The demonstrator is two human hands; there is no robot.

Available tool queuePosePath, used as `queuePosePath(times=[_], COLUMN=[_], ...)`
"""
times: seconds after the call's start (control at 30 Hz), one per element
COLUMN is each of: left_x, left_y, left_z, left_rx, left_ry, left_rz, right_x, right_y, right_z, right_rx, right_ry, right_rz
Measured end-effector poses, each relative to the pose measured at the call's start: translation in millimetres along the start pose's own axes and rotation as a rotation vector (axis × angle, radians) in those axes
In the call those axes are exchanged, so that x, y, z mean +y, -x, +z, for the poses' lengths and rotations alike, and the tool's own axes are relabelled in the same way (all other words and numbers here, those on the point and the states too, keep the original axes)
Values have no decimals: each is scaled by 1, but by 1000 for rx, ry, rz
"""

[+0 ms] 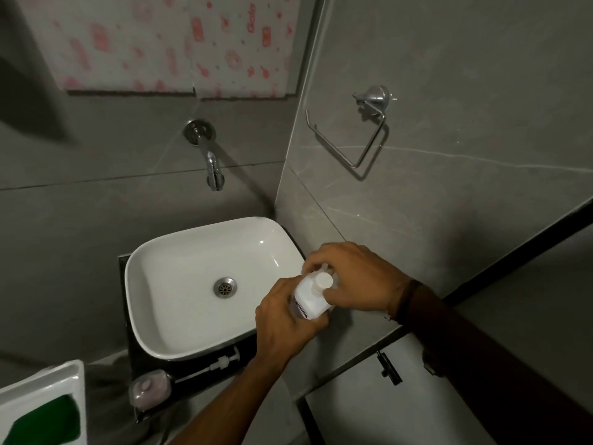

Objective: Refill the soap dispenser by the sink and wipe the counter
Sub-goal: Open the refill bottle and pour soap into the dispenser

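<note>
Left hand: our left hand (285, 319) wraps its curled fingers around the body of the white bottle (309, 297), gripping it from the near side.
Right hand: our right hand (356, 274) comes over from the right, with its fingers curled around the bottle's neck beside the round white cap (322, 281); the thumb presses the bottle's shoulder.
Bottle: we hold it upright above the right rim of the basin (179, 277), with the cap on top.
Soap dispenser: the clear dispenser (149, 388) stands on the dark counter (192, 369) in front of the basin, at its near left corner, well apart from our hands.
Pump: the pump head with its long tube (221, 361) lies flat on the counter, just beside the dispenser, the tube pointing toward it.
Basin: white, rectangular with rounded corners, a metal drain (225, 287) in the middle.
Tap: a chrome spout (211, 165) comes out of the grey tiled wall above the basin.
Right wall: a chrome ring holder (356, 136) hangs there.
Lower left: we see a white tray (48, 390) holding something green (48, 422).
</note>
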State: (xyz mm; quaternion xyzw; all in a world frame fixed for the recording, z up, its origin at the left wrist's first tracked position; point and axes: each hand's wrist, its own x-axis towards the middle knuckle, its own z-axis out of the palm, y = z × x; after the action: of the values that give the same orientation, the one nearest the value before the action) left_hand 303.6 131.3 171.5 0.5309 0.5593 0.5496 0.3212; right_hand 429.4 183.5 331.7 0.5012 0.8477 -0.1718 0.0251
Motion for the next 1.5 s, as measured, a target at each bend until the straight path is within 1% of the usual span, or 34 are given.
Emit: queuePosePath(times=[0.03,0.1,0.13,0.17,0.27,0.3,0.33,0.4,0.43,0.47,0.53,0.57,0.6,0.63,0.7,0.73,0.8,0.87,0.97,1.0,1.03,1.07,1.1,1.17,1.3,1.37,1.43,1.5], left_x=[0,-1,-1,-1,-1,-1,-1,-3,-4,-6,-8,-9,-10,-12,-15,-16,-20,-23,-32,-35,-39,-42,-45,-53,-72,-83,-91,-98], left_y=[0,1,1,1,0,-1,-1,-1,-2,-2,-3,-4,-4,-5,-6,-6,-8,-8,-4,-1,3,7,12,22,42,51,57,61], left_z=[-2,-4,-5,-6,-9,-10,-10,-9,-9,-8,-7,-8,-8,-8,-8,-8,-9,-12,-21,-24,-28,-31,-36,-42,-50,-53,-58,-64], left_rx=[0,3,5,4,-2,-4,-2,-3,-7,-12,-14,-10,-8,-5,-7,-9,-9,-9,-6,-2,-5,-13,-24,-50,-79,-96,-102,-87], left_ry=[-1,-24,-31,-31,-15,-14,-21,-49,-54,-51,-39,-31,-27,-31,-45,-42,-25,-20,-47,-52,-54,-55,-56,-62,-90,-123,-153,-174], left_rz=[1,5,0,-6,-8,-8,-12,-34,-40,-38,-29,-29,-26,-24,-30,-34,-31,-29,-31,-31,-25,-18,-11,-4,-39,-53,-66,-79], right_x=[-1,-6,-6,-6,-5,-5,-7,-9,-9,-9,-7,-5,-4,-5,-4,-3,-3,3,21,27,34,41,47,60,84,95,102,105], right_y=[1,0,-1,-2,0,1,0,-4,-6,-7,-7,-7,-7,-8,-13,-16,-19,-18,-9,-6,-3,-1,0,-1,-22,-36,-50,-64], right_z=[0,3,6,8,5,4,4,8,10,11,7,6,5,5,12,15,17,13,16,25,39,56,78,128,211,234,252,266], right_rx=[1,-3,-5,-3,-16,-14,4,8,6,4,3,0,0,11,27,39,59,122,377,458,511,530,522,472,394,399,402,350], right_ry=[5,152,218,206,-43,-77,-53,143,197,179,27,-32,-42,2,167,203,116,-57,-325,-384,-438,-501,-560,-611,-574,-593,-633,-671], right_rz=[22,141,158,142,43,38,66,170,167,140,58,36,40,71,162,157,85,15,2,48,134,245,350,484,633,709,740,740])
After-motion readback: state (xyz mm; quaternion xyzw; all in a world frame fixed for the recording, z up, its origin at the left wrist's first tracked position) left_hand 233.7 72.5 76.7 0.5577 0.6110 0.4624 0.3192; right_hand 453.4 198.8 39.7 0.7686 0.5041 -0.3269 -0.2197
